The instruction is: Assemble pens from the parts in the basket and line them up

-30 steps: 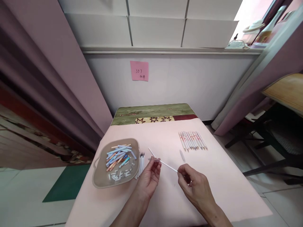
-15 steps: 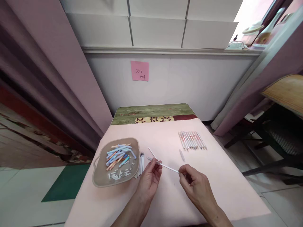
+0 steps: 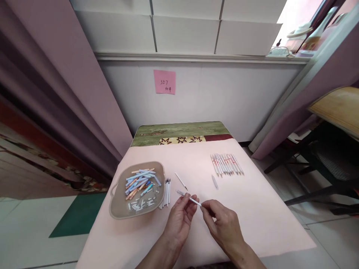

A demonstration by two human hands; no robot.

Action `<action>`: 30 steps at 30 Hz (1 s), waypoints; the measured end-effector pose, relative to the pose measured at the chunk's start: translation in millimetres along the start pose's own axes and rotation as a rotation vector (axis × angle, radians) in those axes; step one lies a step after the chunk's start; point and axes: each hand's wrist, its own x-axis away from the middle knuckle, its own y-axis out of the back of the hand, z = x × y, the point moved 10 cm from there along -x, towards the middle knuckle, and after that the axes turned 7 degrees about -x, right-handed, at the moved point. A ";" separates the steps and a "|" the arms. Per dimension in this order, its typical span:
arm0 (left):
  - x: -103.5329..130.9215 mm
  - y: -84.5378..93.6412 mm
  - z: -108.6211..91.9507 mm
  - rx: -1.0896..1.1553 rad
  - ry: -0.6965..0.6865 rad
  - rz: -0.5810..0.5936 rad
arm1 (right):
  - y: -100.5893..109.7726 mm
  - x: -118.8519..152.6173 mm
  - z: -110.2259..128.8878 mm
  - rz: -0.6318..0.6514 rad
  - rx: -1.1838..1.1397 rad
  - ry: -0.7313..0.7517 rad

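Observation:
Between the thumb and fingers of my left hand (image 3: 181, 216) is a clear pen barrel part (image 3: 180, 192), its end poking out at the upper left. A thin white pen refill (image 3: 195, 201) runs from it to my right hand (image 3: 223, 220), whose fingertips pinch its other end. How deep the refill sits in the barrel part is hidden by my left fingers. Just beyond my left hand, a loose white refill (image 3: 181, 181) with a dark tip lies on the table. A short whitish pen barrel piece (image 3: 214, 182) rests beyond my right hand.
On the left stands a beige plastic basket (image 3: 114, 213) holding coloured pen barrels (image 3: 141, 182) and small clear pieces (image 3: 140, 204). Several white refills (image 3: 166, 193) lie against its right side. A row of pens (image 3: 227, 164) lies at the right on the pink-covered table (image 3: 193, 160).
My right hand has moved left towards my left hand, and less of the white refill shows between them. Both hands have come slightly away from the loose refill, whose dark tip now shows.

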 end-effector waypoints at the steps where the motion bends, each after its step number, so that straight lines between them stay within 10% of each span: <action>1: 1.0 3.1 1.8 0.006 0.012 -0.008 | 0.9 -2.1 -3.9 0.013 -0.081 -0.033; 6: 4.5 24.8 12.0 0.029 0.086 -0.079 | 25.7 -17.1 -68.7 -0.128 -0.416 -0.334; 13: 0.2 25.9 5.3 0.030 0.069 -0.091 | 26.8 -29.2 -159.6 -0.085 0.307 -0.601; 21: -3.9 -1.2 -16.1 0.031 -0.011 -0.049 | 15.6 -33.4 -144.2 -0.050 0.182 -0.558; 26: -12.0 -11.7 -27.7 0.029 -0.080 -0.041 | 6.9 -11.1 -121.6 -0.139 -0.808 -0.648; 30: -15.8 -21.6 -28.1 0.018 -0.088 -0.039 | 4.2 -3.5 -104.9 -0.188 -1.153 -0.722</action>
